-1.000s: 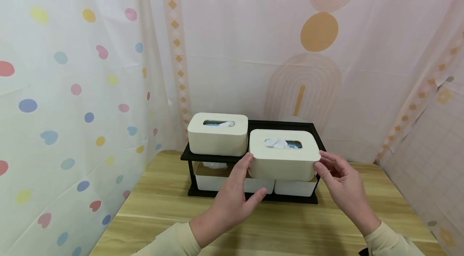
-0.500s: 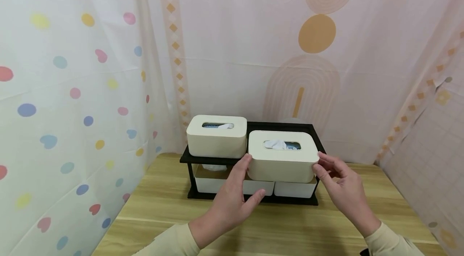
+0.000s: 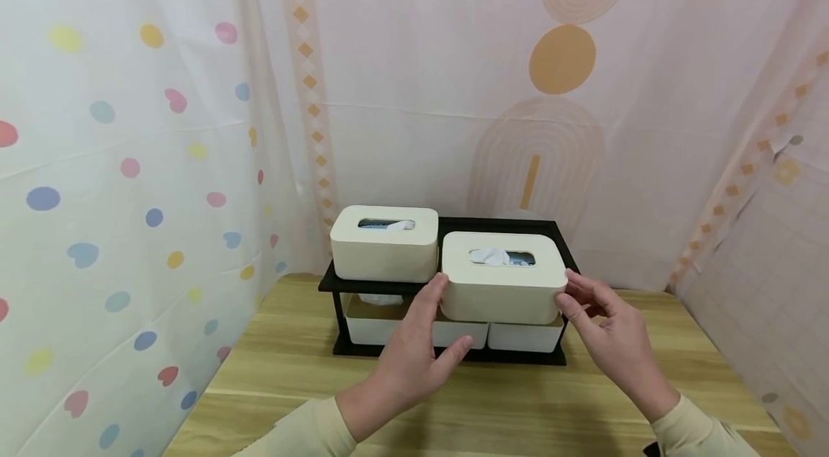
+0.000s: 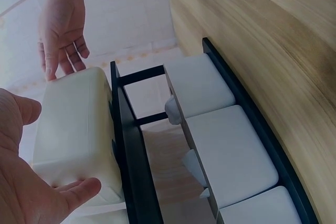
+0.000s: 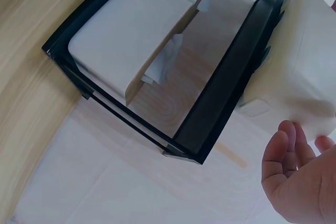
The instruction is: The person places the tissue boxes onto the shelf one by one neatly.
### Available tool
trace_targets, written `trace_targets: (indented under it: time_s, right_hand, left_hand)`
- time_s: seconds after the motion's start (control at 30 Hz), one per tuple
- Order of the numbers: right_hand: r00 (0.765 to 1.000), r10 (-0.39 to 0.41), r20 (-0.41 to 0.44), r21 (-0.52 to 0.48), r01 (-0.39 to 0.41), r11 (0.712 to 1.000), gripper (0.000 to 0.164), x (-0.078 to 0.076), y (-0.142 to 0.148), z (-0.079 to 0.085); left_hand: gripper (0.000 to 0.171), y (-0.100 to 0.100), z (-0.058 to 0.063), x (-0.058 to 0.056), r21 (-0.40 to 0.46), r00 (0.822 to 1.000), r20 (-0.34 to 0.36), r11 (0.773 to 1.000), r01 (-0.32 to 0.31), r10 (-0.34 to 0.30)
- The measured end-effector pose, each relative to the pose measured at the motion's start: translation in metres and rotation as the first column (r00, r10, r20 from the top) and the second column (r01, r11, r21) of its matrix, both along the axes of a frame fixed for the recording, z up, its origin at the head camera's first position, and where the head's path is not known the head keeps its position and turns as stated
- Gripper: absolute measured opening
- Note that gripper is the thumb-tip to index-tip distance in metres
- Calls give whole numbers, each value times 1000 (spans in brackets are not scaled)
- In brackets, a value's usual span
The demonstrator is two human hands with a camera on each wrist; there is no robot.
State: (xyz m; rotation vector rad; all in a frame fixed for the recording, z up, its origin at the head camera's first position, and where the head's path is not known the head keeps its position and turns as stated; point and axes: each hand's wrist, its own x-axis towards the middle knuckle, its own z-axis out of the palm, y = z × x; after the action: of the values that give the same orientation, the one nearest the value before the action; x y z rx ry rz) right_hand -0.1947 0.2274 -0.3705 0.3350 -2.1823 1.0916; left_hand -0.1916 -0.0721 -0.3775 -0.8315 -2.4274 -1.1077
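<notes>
Two cream tissue boxes stand side by side along the top of a black two-tier rack. In the head view my left hand touches the left side of the right-hand tissue box, its fingers extended and thumb spread away. At the opposite end of that box, my right hand rests its fingertips on the side near the front corner. The box stands forward of its neighbour, over the rack's front edge; tissue shows in its slot. The left-hand tissue box is untouched. Whether the right-hand box bears fully on the shelf cannot be told.
White boxes with tissue poking out fill the rack's lower tier. Beneath lies a wood-grain table. A dotted curtain hangs at the left, and a pale patterned curtain closes the back.
The camera view has shifted slightly. Both hands keep their places on the right-hand tissue box, which shows no clear movement against the rack.
</notes>
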Motion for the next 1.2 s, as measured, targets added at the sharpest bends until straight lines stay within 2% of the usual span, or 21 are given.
trace_targets:
  time_s: [0.4, 0.63, 0.87, 1.2]
  right_hand:
    - [1000, 20, 3, 6, -20, 1000, 45, 0, 1, -1]
    - [1000, 22, 0, 16, -22, 1000, 47, -1, 2, -1]
    - [999, 21, -28, 29, -20, 999, 49, -3, 2, -1]
    - [1000, 26, -15, 49, -25, 998, 51, -4, 3, -1]
  left_hand:
    - [84, -1, 0, -3, -8, 1000, -7, 1000, 4, -4]
    - [85, -2, 0, -4, -3, 1000, 12, 1000, 16, -16]
    - [85, -1, 0, -5, 2, 1000, -20, 1000, 12, -12]
    - [84, -1, 3, -8, 11, 1000, 18, 1000, 21, -21]
